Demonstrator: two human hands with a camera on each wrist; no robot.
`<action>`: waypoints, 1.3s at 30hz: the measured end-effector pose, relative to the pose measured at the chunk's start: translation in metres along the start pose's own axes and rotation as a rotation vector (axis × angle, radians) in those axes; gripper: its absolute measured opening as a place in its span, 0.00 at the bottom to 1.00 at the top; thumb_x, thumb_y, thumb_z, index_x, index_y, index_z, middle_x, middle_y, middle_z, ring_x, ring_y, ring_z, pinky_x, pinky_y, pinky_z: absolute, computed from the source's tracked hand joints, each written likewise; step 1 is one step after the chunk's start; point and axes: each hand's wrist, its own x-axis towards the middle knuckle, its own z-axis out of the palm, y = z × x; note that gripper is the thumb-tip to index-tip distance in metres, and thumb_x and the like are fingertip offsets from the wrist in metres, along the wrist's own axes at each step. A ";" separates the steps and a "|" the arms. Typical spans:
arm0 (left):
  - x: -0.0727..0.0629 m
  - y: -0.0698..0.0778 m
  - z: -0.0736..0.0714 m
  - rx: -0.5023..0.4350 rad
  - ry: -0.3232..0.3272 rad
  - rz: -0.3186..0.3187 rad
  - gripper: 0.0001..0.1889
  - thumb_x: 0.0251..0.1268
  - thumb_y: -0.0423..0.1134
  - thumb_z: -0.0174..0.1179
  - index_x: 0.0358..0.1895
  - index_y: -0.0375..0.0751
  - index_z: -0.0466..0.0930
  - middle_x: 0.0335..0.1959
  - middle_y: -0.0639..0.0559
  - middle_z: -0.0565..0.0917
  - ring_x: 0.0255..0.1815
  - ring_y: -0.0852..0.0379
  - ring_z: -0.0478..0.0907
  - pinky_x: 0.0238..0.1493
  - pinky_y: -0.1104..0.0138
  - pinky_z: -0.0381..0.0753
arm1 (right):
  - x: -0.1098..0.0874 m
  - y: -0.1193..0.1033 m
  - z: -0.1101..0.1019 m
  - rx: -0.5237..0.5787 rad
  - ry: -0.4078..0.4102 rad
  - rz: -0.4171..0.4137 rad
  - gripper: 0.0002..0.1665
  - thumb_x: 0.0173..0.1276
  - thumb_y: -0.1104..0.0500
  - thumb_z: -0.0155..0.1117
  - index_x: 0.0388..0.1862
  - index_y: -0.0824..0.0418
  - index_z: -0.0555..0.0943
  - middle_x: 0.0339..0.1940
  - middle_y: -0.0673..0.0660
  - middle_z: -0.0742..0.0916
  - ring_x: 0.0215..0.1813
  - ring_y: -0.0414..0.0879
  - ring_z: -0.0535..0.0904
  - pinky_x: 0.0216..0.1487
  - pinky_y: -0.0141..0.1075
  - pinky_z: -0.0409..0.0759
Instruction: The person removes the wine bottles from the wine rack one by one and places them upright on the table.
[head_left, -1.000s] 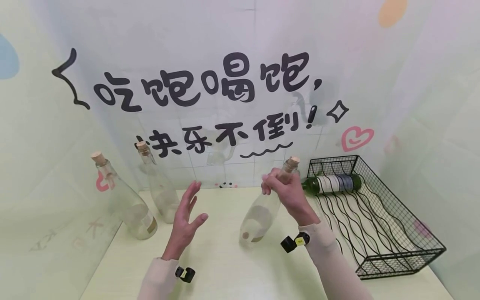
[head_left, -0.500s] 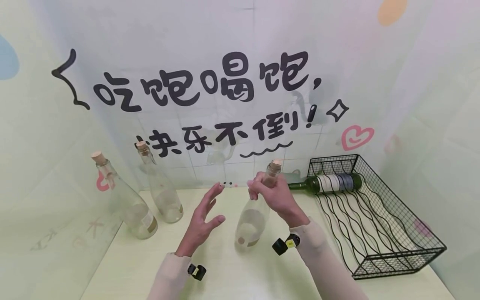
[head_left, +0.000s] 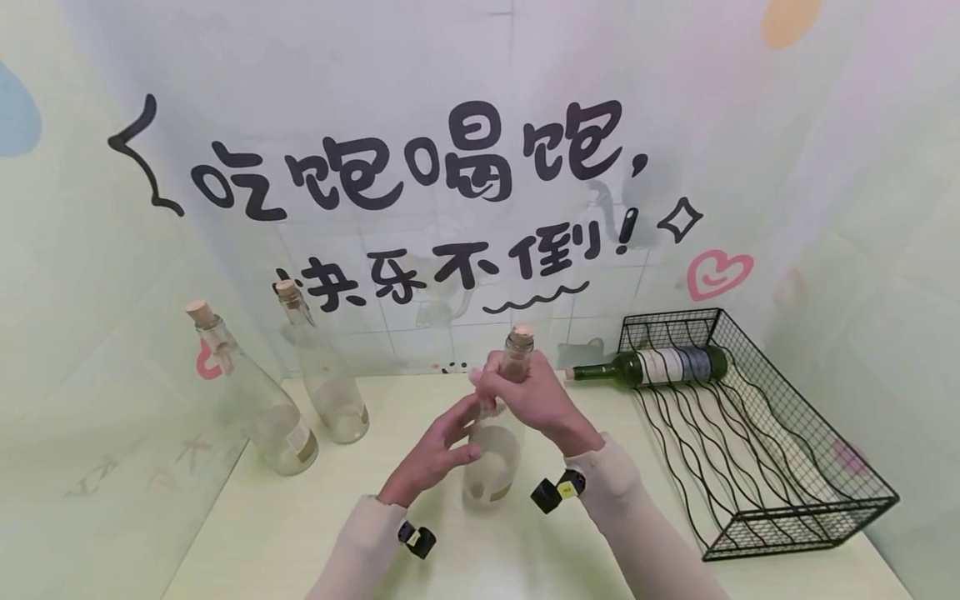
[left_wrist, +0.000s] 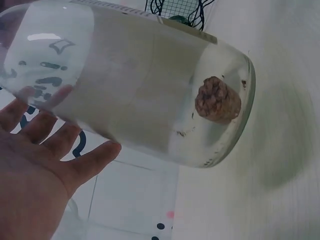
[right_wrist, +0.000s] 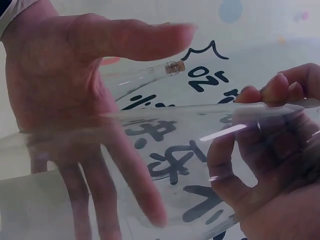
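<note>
Here, clear bottle (head_left: 495, 454), in right hand (head_left: 536, 396), alongside left hand (head_left: 435, 450)

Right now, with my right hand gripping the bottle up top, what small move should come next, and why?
I'd probably curl the left hand around the lower bottle: that hand is outstretched alongside, not wrapped round it, so only the right hand seems to have a firm grip.

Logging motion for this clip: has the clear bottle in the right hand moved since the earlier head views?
Yes: in the head view, the clear bottle has moved leftward, farther from the black wire rack.
</note>
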 end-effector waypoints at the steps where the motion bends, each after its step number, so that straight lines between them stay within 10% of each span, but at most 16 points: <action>1: 0.001 0.000 0.001 -0.011 -0.020 -0.007 0.42 0.72 0.58 0.61 0.82 0.46 0.55 0.78 0.39 0.67 0.76 0.43 0.68 0.73 0.43 0.69 | 0.000 0.000 0.001 -0.006 -0.009 0.007 0.17 0.72 0.63 0.62 0.22 0.66 0.74 0.18 0.51 0.79 0.27 0.44 0.75 0.45 0.38 0.75; 8: 0.004 -0.001 0.011 -0.074 -0.069 -0.113 0.45 0.65 0.56 0.69 0.78 0.39 0.60 0.71 0.36 0.74 0.65 0.58 0.76 0.65 0.69 0.75 | 0.000 -0.003 0.004 -0.051 -0.082 0.063 0.16 0.70 0.62 0.64 0.22 0.64 0.76 0.18 0.52 0.78 0.28 0.44 0.73 0.40 0.38 0.71; 26: -0.001 -0.013 0.029 -0.069 0.058 0.011 0.25 0.67 0.36 0.67 0.65 0.36 0.72 0.55 0.31 0.84 0.53 0.63 0.83 0.59 0.67 0.81 | 0.000 -0.002 0.011 -0.105 -0.195 0.088 0.13 0.69 0.57 0.64 0.25 0.61 0.79 0.21 0.50 0.81 0.32 0.45 0.78 0.48 0.40 0.75; 39: -0.010 -0.013 0.017 0.046 0.126 -0.063 0.26 0.65 0.39 0.69 0.65 0.38 0.75 0.56 0.38 0.86 0.54 0.65 0.81 0.60 0.68 0.78 | 0.002 0.002 0.006 -0.177 -0.307 0.121 0.14 0.67 0.56 0.68 0.51 0.57 0.82 0.50 0.53 0.88 0.55 0.46 0.83 0.60 0.44 0.79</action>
